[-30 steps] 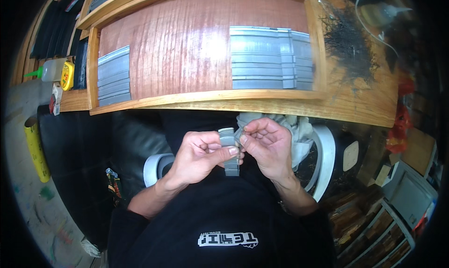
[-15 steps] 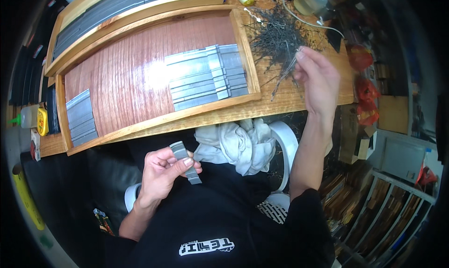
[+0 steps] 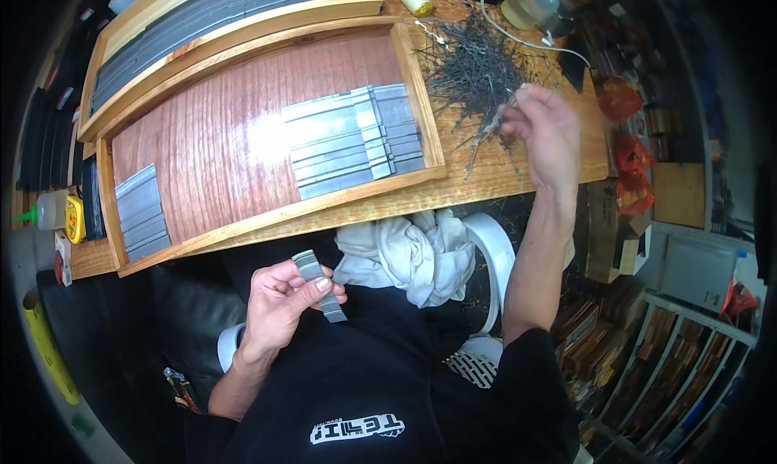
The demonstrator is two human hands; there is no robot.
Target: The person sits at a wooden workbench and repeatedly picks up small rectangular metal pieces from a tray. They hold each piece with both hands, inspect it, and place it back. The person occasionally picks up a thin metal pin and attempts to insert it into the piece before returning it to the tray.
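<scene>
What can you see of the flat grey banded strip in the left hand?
The flat grey banded strip looks smooth, with lighter and darker bands running across it; its material is unclear. It slants, its far end toward the left, near the black cloth shirt. The bare left hand grips it midway, thumb across the face, fingers behind. Both ends stick out.

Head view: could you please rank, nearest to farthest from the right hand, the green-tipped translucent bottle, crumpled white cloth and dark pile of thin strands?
1. Strand pile, left of the right hand.
2. White cloth, lower left.
3. Green-tipped bottle, far left.
</scene>
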